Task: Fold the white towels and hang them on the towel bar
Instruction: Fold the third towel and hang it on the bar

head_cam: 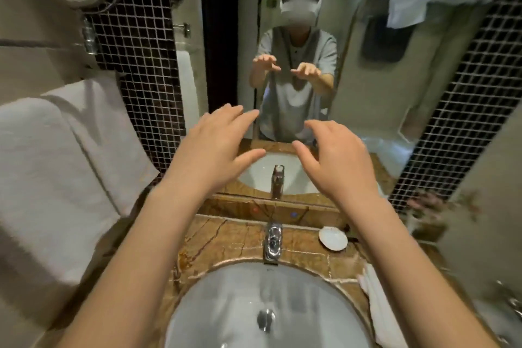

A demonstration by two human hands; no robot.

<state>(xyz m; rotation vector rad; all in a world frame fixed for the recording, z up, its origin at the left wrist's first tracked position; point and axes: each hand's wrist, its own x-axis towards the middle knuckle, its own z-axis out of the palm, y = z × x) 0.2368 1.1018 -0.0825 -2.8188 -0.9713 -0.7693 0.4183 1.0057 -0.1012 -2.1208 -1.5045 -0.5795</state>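
Observation:
Two folded white towels (56, 155) hang side by side on the left wall, under a chrome towel bar bracket (89, 37). My left hand (217, 144) and my right hand (336, 158) are both raised over the sink in front of the mirror, fingers spread and slightly bent, holding nothing. Neither hand touches a towel. Another white towel (378, 308) lies on the counter at the right of the basin. In the mirror, a crumpled white cloth (409, 0) shows at the upper right.
A white basin (226, 305) sits in a brown marble counter (226, 237) with a chrome tap (273, 240). A small white dish (333, 238) stands right of the tap. The mirror (367, 79) shows a person's reflection. Dark mosaic tile (141, 51) flanks the mirror.

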